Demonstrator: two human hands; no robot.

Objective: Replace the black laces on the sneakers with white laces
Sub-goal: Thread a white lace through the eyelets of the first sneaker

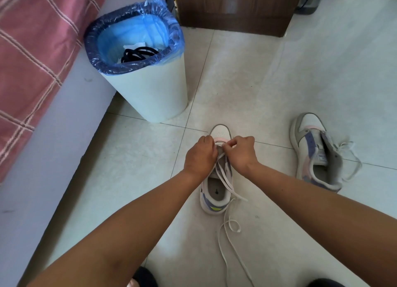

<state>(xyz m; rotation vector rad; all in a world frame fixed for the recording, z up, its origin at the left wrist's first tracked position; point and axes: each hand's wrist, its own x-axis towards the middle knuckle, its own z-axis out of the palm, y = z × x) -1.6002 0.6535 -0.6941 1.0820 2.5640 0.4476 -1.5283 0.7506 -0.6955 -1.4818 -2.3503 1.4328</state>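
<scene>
White lace [223, 177], soft and limp, is pinched in our left hand [200, 155] and right hand [242, 152] grip; we'd hold near the tips, trailing below the grip.

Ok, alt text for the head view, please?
Both hands, left and right, pinch a white flat lace at the toe eyelets of a grey-and-white sneaker on pale floor tiles.

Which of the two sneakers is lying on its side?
The sneaker on the right, apart from both hands, lies tipped on its side. The sneaker between the hands stands upright on its sole.
</scene>
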